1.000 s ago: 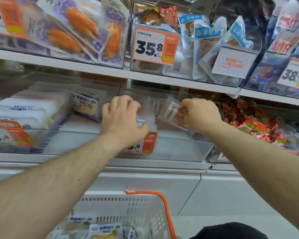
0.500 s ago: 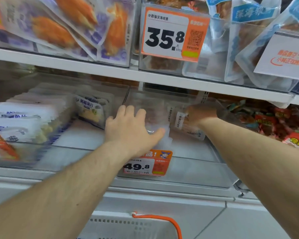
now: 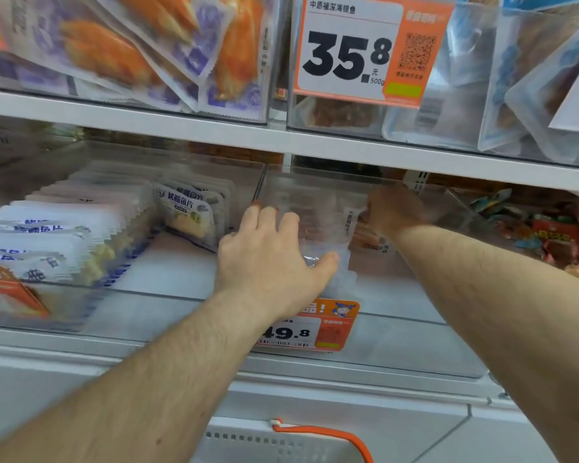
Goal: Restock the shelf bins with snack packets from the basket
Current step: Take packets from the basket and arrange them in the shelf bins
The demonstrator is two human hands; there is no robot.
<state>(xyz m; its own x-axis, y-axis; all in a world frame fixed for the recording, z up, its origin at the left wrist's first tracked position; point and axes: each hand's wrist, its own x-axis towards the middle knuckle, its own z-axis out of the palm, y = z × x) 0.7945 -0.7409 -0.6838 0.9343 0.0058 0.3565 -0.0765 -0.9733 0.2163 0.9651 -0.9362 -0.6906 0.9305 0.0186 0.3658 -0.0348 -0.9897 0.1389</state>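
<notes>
A: Your left hand (image 3: pixel 271 259) lies flat on the stack of clear packets (image 3: pixel 318 233) inside the middle bin (image 3: pixel 415 345), with the fingers straight and the thumb spread.

B: Confirmed. Your right hand (image 3: pixel 393 212) is deeper in the same bin, apart from the left. Its fingers are curled on a snack packet (image 3: pixel 351 220) that stands on edge. That area is blurred behind the clear bin wall.

A: The basket (image 3: pixel 248 442) sits below the shelf, and its orange handle (image 3: pixel 331 432) shows at the bottom edge.

B: The 49.8 price tag (image 3: pixel 311 332) is on the bin front, partly covered by your left wrist.
</notes>
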